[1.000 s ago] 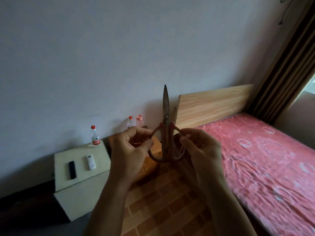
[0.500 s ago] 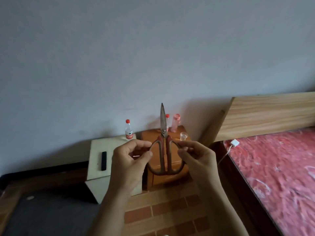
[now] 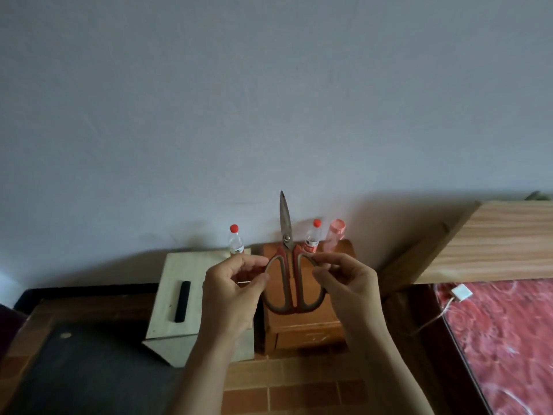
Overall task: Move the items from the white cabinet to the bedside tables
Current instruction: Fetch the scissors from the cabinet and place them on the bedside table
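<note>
I hold the scissors [image 3: 291, 274] upright in the air before the wooden bedside table [image 3: 302, 322], blades shut and pointing up. My left hand [image 3: 232, 292] pinches the left handle loop, my right hand [image 3: 348, 287] the right loop. On the white cabinet [image 3: 167, 307], a black remote [image 3: 182, 301] lies mid-top and a water bottle [image 3: 235, 241] stands at its back right corner.

A pair of steel scissors with red-and-grey loop handles [image 3: 291, 274] stands upright, blades shut and tip pointing up, held in the air in front of the brown wooden bedside table [image 3: 302, 324]. A finger and thumb pinch each handle loop from the side.
</note>
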Action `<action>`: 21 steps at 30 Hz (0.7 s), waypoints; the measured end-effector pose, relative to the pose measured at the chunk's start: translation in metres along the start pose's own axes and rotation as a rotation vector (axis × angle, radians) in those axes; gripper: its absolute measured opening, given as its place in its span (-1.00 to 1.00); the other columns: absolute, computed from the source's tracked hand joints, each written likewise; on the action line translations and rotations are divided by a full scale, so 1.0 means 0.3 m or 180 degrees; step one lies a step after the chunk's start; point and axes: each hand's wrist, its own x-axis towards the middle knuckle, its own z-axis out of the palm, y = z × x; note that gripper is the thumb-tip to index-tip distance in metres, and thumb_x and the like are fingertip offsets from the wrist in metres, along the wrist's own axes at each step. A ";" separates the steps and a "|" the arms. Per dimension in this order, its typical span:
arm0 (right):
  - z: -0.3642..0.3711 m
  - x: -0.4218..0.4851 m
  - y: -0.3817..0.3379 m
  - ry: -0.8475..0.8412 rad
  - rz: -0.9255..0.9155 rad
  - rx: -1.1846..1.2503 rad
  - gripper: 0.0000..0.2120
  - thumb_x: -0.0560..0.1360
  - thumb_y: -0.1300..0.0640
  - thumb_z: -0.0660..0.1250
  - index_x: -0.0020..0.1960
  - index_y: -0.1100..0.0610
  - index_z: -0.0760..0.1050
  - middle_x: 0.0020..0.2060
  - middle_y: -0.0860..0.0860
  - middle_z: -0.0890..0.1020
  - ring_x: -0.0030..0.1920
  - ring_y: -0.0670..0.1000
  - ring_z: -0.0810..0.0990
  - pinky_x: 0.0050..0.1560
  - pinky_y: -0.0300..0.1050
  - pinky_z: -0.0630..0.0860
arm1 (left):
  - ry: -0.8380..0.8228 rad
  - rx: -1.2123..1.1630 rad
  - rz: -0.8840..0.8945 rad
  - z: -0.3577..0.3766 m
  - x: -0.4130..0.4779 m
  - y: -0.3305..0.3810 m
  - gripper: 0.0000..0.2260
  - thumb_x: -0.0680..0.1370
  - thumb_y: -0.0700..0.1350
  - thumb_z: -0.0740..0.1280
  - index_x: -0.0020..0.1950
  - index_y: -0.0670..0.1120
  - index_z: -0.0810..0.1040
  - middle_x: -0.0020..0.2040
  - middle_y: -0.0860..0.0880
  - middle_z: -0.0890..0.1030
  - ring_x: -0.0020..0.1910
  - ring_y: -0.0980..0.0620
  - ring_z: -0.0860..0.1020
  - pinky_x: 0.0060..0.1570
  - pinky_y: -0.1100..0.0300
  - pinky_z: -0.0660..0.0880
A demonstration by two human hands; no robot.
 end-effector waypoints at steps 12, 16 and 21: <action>0.210 0.509 0.360 0.0451 0.0643 -0.0443 -0.76 0.48 0.30 0.46 -0.12 -0.05 0.72 -0.24 -0.06 0.70 -0.20 -0.06 0.62 -0.23 -0.22 0.58 | -0.0460 0.0181 -0.0282 0.183 0.579 -0.406 -0.80 0.42 -0.29 0.52 -0.13 0.02 0.72 -0.23 0.16 0.71 -0.22 0.21 0.65 -0.25 0.45 0.52; 0.247 0.674 0.526 0.0451 0.0848 -0.0527 -0.77 0.49 0.30 0.45 -0.11 -0.04 0.71 -0.22 -0.01 0.70 -0.22 -0.05 0.61 -0.22 -0.22 0.59 | -0.0577 0.0315 -0.0426 0.272 0.724 -0.591 -0.84 0.43 -0.22 0.54 -0.10 0.04 0.72 -0.23 0.14 0.71 -0.21 0.20 0.66 -0.18 0.33 0.57; 0.251 0.832 0.763 0.0444 0.1029 -0.0608 -0.75 0.49 0.31 0.45 -0.10 -0.04 0.72 -0.22 0.01 0.70 -0.27 -0.14 0.57 -0.26 -0.29 0.55 | -0.0613 0.0444 -0.0447 0.394 0.855 -0.826 -0.86 0.44 -0.20 0.55 -0.07 0.02 0.73 -0.20 0.12 0.72 -0.19 0.18 0.66 -0.15 0.31 0.56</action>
